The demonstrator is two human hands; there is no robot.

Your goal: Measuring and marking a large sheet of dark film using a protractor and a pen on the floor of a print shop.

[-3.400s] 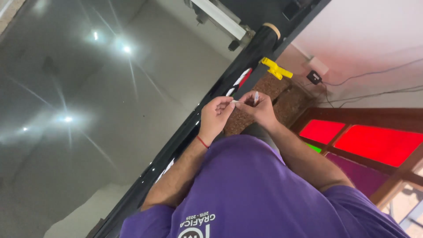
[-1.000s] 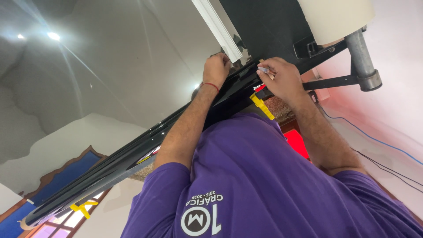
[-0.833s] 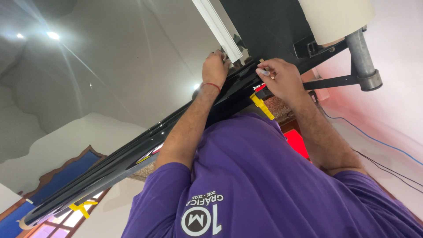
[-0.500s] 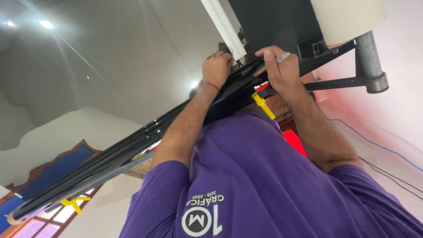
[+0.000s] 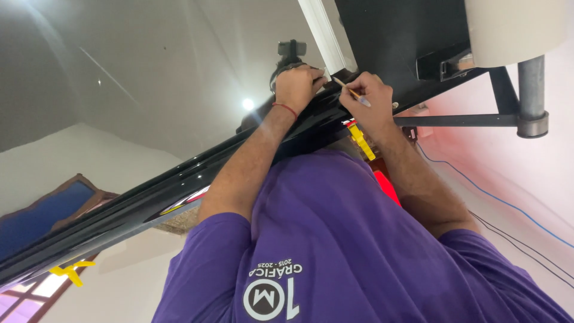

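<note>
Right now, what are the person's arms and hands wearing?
Both arms are bare from the elbows down. The short purple sleeves of a T-shirt cover the upper arms. The left hand has a thin red string bracelet round the wrist. The right hand shows no glove, ring or watch.

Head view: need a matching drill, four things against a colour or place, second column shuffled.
Things:
1. pen
2. wrist band
3. shirt
4. thin wall cable

Matches:
A. purple
B. blue, running along the pale wall
C. held in the right hand
D. red, just behind the left hand

Pairs: 1-C, 2-D, 3-A, 4-B
</note>
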